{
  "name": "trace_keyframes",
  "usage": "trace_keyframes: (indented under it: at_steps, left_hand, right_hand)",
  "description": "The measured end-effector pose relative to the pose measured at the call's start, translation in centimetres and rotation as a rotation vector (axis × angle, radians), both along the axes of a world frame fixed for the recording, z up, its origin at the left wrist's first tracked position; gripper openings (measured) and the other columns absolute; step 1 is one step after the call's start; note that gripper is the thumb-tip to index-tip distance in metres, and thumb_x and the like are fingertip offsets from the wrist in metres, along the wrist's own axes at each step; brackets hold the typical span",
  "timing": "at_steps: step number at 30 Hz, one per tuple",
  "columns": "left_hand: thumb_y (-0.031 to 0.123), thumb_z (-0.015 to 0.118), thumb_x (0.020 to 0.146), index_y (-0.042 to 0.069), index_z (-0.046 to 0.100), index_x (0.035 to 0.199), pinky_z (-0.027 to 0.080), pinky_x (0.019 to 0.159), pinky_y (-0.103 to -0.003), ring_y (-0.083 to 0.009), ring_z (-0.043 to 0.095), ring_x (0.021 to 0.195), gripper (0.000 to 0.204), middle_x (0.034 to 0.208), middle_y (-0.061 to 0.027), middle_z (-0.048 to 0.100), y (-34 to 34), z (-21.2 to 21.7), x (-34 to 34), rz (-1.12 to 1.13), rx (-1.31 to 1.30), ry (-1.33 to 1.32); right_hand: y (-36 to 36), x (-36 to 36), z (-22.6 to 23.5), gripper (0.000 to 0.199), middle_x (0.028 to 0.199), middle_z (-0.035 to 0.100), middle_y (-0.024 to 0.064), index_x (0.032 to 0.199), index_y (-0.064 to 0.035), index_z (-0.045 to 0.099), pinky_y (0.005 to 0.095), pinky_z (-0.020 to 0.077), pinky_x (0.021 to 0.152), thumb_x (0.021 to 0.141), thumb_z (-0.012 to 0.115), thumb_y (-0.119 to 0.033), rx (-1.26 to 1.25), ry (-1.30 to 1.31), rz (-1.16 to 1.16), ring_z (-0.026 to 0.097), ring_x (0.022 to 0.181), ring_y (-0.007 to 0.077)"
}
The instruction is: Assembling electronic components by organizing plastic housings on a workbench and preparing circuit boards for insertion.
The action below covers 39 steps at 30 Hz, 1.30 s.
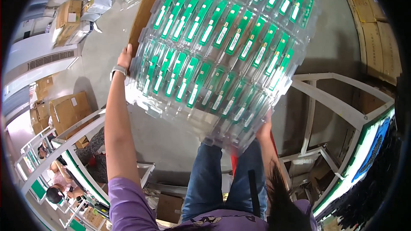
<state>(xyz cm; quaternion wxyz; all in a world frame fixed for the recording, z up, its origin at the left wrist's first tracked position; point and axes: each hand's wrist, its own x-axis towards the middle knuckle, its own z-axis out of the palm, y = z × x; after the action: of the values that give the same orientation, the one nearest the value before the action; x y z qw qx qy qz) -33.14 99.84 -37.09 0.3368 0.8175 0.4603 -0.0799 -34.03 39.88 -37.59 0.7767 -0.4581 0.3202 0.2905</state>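
Observation:
A large clear plastic tray (195, 122) is held up in front of me, tilted. Rows of narrow green circuit boards (222, 30) with white labels sit in its pockets. My left hand (124, 58) grips the tray's left edge, with a pale band round the wrist. At the lower right, my right hand (265, 129) holds the tray's near edge, its fingers partly hidden behind the plastic. A brown cardboard edge (142, 17) shows behind the tray on the left, close to my left fingertips; whether it touches the tray I cannot tell.
White metal frames (332, 96) stand on my right, and another white rail (83, 133) runs at left. Cardboard boxes (72, 110) lie on the left floor; others (373, 45) are stacked far right. People (60, 188) sit at a bench, lower left.

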Motion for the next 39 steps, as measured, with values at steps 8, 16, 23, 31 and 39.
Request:
trace_keyframes:
  at_steps: [8,16,23,31,39]
  left_hand:
    - [0.032,0.051,0.092,-0.001,0.048,0.119,0.037,0.094,-0.04,-0.0364,0.048,0.109,0.043,0.118,-0.0232,0.051,-6.8,8.5,-5.4,-0.104,0.417,-0.318]
    - [0.052,0.055,0.085,0.011,0.024,0.142,0.026,0.104,-0.043,-0.0271,0.033,0.129,0.076,0.144,-0.0131,0.029,-26.6,10.8,-21.5,1.032,-0.814,-0.329]
    - [0.048,0.05,0.088,0.012,0.043,0.131,0.041,0.094,-0.043,-0.0256,0.049,0.113,0.057,0.127,-0.0057,0.051,-30.3,6.1,-19.6,1.031,-0.716,-0.719]
    - [0.054,0.054,0.08,0.009,0.058,0.114,0.047,0.08,-0.039,-0.0239,0.057,0.095,0.057,0.108,-0.0054,0.06,-30.3,6.0,-17.5,1.055,-0.514,-0.647]
    - [0.052,0.055,0.08,0.008,0.056,0.116,0.046,0.083,-0.042,-0.0268,0.057,0.097,0.058,0.11,-0.0079,0.059,-26.1,6.0,-19.1,0.961,-0.564,-0.585]
  right_hand:
    - [0.7,-2.9,2.7,0.055,0.13,0.047,0.0061,0.14,-0.0044,0.025,0.035,0.0413,0.094,0.096,0.041,-0.033,-0.089,0.104,0.569,0.052,0.112,0.0222]
    - [-6.5,25.1,-1.2,0.051,0.122,0.055,0.0057,0.126,-0.0065,0.048,0.0375,0.0393,0.093,0.092,0.041,-0.045,-0.234,-0.167,0.28,0.051,0.111,0.0201]
    - [-3.2,38.0,0.1,0.068,0.134,0.044,0.0099,0.13,-0.004,0.043,0.0408,0.0349,0.101,0.09,0.034,-0.058,0.184,-0.246,0.047,0.043,0.12,0.0265]
    - [-4.0,34.8,-3.3,0.057,0.121,0.052,0.0054,0.127,-0.0059,0.046,0.0361,0.0395,0.093,0.093,0.036,-0.051,-0.065,-0.141,0.047,0.048,0.11,0.0205]
    - [-11.7,27.1,-5.3,0.039,0.114,0.058,0.006,0.121,-0.0056,0.05,0.0352,0.0446,0.087,0.093,0.041,-0.031,0.026,-0.093,-0.021,0.056,0.102,0.0192]
